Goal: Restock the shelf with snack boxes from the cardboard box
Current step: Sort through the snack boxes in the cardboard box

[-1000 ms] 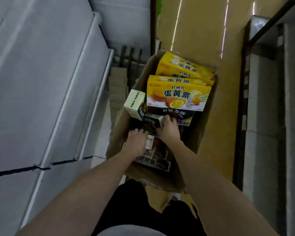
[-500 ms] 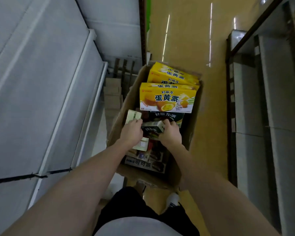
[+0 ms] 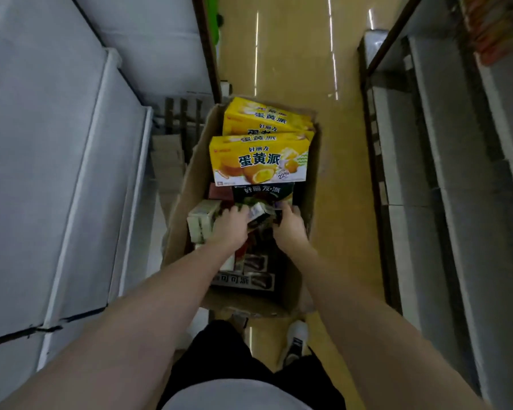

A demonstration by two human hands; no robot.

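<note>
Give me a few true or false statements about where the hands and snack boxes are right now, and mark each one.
1. Both hands, left hand and right hand, are inside the cardboard box. True.
2. The hands grip a yellow box. False: they grip a small dark box between them; the yellow boxes lie farther away, untouched.
3. The cardboard box sits on a shelf. False: it stands on the floor in the aisle.
4. A pale green box lies beside the left hand. True.

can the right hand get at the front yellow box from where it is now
Probably yes. The front yellow box lies on top of the cardboard box, uncovered, just beyond the right hand. But that hand and the left hand grip a small dark box.
</note>
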